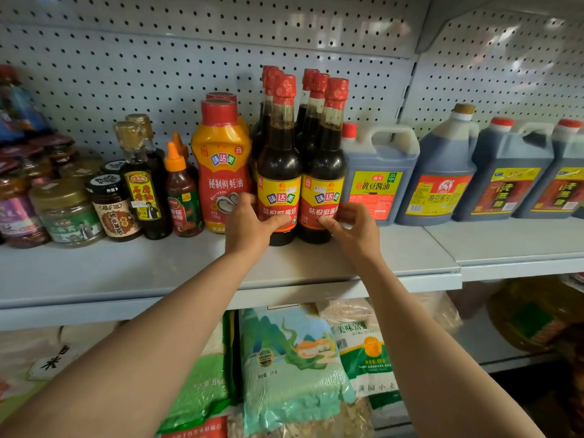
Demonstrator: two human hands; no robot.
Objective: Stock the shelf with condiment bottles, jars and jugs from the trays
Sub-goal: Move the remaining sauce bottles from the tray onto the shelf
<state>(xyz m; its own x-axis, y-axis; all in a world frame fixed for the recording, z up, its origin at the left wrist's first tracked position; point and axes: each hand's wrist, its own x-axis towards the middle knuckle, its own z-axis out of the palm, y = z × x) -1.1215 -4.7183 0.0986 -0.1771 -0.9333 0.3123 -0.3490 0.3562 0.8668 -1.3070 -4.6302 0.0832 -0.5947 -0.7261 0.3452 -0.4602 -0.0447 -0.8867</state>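
Observation:
Two dark soy sauce bottles with red caps stand side by side at the front of the grey shelf (158,267). My left hand (249,224) grips the lower body of the left soy sauce bottle (279,159), thumb across its label. My right hand (354,226) pinches the lower label of the right soy sauce bottle (325,159), fingers curled round its side. Both bottles rest upright on the shelf. More of the same bottles stand in rows behind them.
Left of the pair stand an orange oyster sauce bottle (221,165), a ketchup bottle (181,191), a tall dark bottle (142,181) and several jars (66,210). Soy sauce and vinegar jugs (377,175) line the right. Rice bags (290,368) fill the shelf below.

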